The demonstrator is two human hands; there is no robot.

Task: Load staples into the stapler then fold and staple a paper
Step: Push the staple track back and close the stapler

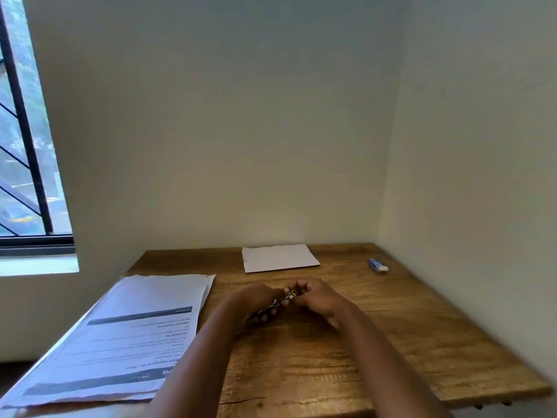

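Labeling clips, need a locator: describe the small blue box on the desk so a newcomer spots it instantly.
Start at the wooden desk set in the corner of the room, and look toward its far right, near the right-hand wall. The small blue and white box lies there alone, apart from the folded white sheet at the far middle. It is the only blue item.

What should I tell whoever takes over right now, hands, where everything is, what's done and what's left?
Left hand: closed around the stapler, held just above the wooden table.
Right hand: fingers pinched at the stapler's far end; too blurred to tell if it holds staples.
Small blue and white box: far right of the table, probably the staples.
Folded white paper: far centre, near the wall; marks at its corners may be staples, too small to be sure.
Stack of printed sheets: left side, flat.
Done: stapler picked up. Loading: cannot confirm.
Left: finish loading, then fold and staple a sheet.
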